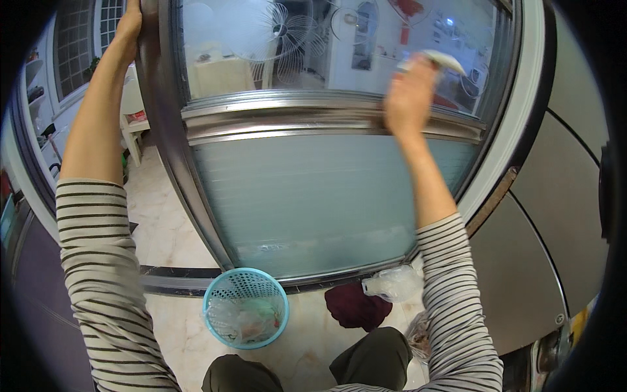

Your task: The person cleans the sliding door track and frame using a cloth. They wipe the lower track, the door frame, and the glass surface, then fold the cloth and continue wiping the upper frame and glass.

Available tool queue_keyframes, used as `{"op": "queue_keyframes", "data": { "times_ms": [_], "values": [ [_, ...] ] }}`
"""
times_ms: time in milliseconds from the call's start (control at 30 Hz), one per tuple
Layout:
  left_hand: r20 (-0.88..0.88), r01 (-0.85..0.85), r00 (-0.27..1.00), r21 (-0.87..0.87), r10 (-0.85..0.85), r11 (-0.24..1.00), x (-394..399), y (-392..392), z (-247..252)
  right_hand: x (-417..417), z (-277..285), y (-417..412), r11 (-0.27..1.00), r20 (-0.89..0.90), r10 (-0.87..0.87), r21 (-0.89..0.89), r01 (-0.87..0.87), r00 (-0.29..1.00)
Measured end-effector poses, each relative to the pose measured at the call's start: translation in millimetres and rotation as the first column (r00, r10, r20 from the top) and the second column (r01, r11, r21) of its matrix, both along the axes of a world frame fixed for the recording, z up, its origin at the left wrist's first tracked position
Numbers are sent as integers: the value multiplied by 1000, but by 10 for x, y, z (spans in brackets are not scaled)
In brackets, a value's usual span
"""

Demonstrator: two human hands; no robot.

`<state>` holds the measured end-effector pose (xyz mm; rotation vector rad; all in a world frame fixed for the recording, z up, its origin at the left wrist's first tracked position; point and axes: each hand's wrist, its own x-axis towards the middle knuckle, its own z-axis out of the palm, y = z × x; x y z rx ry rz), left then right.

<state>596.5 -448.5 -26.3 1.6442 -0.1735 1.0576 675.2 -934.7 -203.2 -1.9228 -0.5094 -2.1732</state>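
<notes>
In front of me stands a sliding door with a clear upper glass pane [313, 54], a metal crossbar [294, 115] and a frosted lower panel [313, 196]. My left hand [130, 27] grips the brown metal edge [154, 63] of the door at the upper left; its fingertips are cut off or hidden. My right hand [411, 93], blurred, holds a pale cloth [446, 60] against the right part of the clear pane. Most of the cloth is hidden by the hand.
A light-blue perforated plastic basket [209, 313] with plastic bags inside stands by the door track [181, 283]. Near it lie a dark red cloth [357, 306] and a clear plastic bag [397, 283]. Grey cabinet-like panels [529, 255] flank the right; a white chair [131, 105] shows through the opening.
</notes>
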Motion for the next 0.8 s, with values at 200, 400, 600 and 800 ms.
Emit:
{"op": "queue_keyframes", "data": {
  "times_ms": [200,400,600,800],
  "values": [
    [1,-28,1000,30,28,999,140,108,-14,-591,-56,1778,805,-185,316,-467,-366,931],
    [24,-118,993,42,117,992,132,366,51,-262,305,391,980,-243,8,-191,-56,970],
    [29,122,992,-61,-120,991,-141,-422,-120,220,1174,23,994,-42,-72,-80,68,997],
    [28,59,998,-67,-57,996,119,-15,23,-577,429,1950,772,-54,270,-585,-250,961]
  ]
}}
